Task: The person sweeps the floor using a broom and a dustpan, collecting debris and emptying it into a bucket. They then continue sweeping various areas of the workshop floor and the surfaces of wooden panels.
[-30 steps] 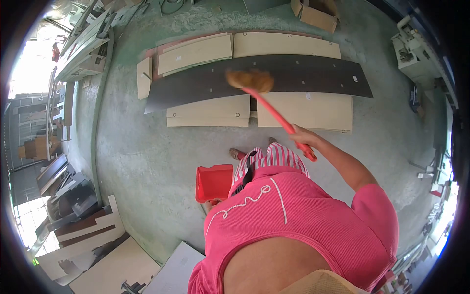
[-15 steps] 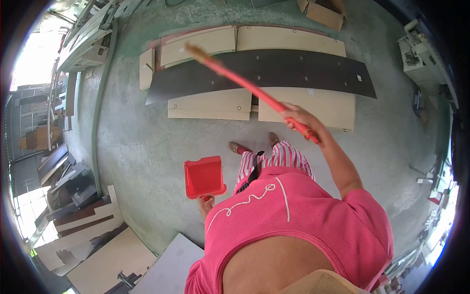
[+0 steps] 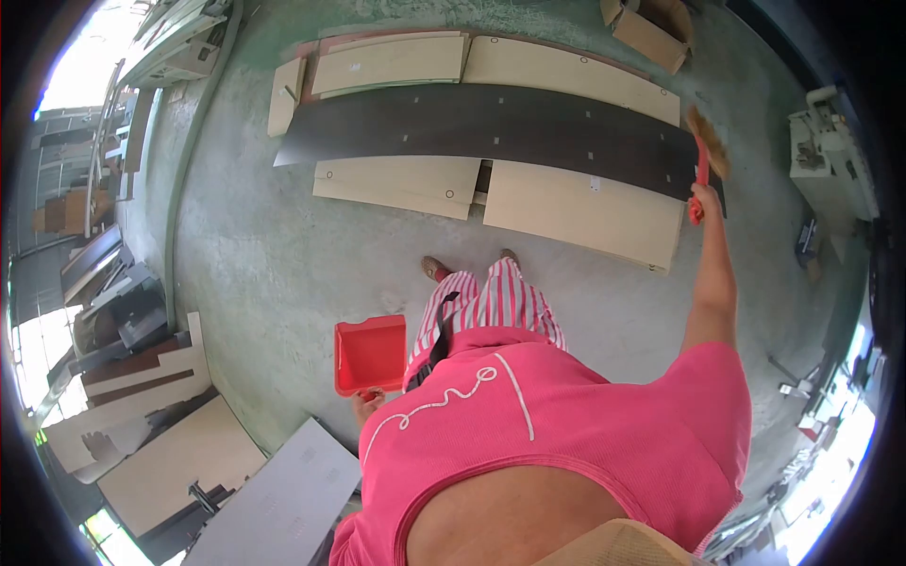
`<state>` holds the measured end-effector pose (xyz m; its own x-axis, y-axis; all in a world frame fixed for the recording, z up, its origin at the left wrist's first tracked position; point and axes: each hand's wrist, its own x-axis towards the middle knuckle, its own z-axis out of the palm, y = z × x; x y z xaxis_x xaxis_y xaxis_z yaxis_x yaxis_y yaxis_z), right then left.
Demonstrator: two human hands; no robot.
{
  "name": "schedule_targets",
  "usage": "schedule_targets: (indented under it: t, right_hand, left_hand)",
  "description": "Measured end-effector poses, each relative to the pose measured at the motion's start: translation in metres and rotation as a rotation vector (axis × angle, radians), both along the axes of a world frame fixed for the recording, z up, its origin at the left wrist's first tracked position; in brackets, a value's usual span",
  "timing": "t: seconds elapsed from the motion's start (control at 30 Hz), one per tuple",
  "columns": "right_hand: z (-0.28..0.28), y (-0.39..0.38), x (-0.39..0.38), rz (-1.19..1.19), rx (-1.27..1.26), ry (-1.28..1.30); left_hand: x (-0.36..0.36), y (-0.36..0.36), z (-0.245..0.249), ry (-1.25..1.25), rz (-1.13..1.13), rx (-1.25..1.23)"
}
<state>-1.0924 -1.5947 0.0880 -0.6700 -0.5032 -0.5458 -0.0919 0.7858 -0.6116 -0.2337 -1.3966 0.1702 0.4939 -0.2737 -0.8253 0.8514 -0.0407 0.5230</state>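
Observation:
In my right hand (image 3: 704, 200), fingers closed round the handle, is a red hand brush (image 3: 713, 146) with tan bristles. It reaches over the right end of a long dark panel (image 3: 491, 132), bristles toward the far side. My left hand (image 3: 367, 404) grips the handle end of a red dustpan (image 3: 370, 355), held low at my left side with its inside facing up. The dark panel lies across several cream boards (image 3: 585, 212), stacked in front of my feet.
An open cardboard box (image 3: 651, 36) sits at the far right. Machinery (image 3: 816, 141) stands along the right side. On the left lean board offcuts (image 3: 179, 462) and a grey panel (image 3: 283, 500). A green pipe (image 3: 179, 208) runs along the floor on the left.
My right hand has swung the brush from across the middle of the panel to its right end. The dustpan stays in my left hand, a little lower and further left in view.

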Motion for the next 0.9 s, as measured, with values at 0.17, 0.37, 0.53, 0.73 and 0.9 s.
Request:
schedule_targets:
  t: [0.17, 0.37, 0.53, 0.73, 0.9]
  right_hand:
    - [-0.038, -0.012, -0.072, -0.127, 0.144, -0.173]
    - [-0.08, -0.041, -0.065, -0.091, 0.482, -0.463]
    - [-0.101, -0.067, 0.089, 0.161, 0.293, -0.014]
    - [-0.078, -0.072, 0.304, 0.428, 0.218, -0.128]
    - [-0.012, -0.107, 0.448, 0.818, 0.198, -0.023]
  left_hand:
    - [0.042, 0.076, -0.021, 0.089, -0.17, 0.048]
    - [0.048, 0.049, -0.066, -0.208, -0.288, 0.215]
    - [0.023, 0.011, -0.027, 0.307, 0.067, 0.041]
    - [0.045, 0.024, -0.087, -0.162, -0.486, -0.093]
    - [0.011, -0.032, -0.023, 0.127, -0.212, -0.091]
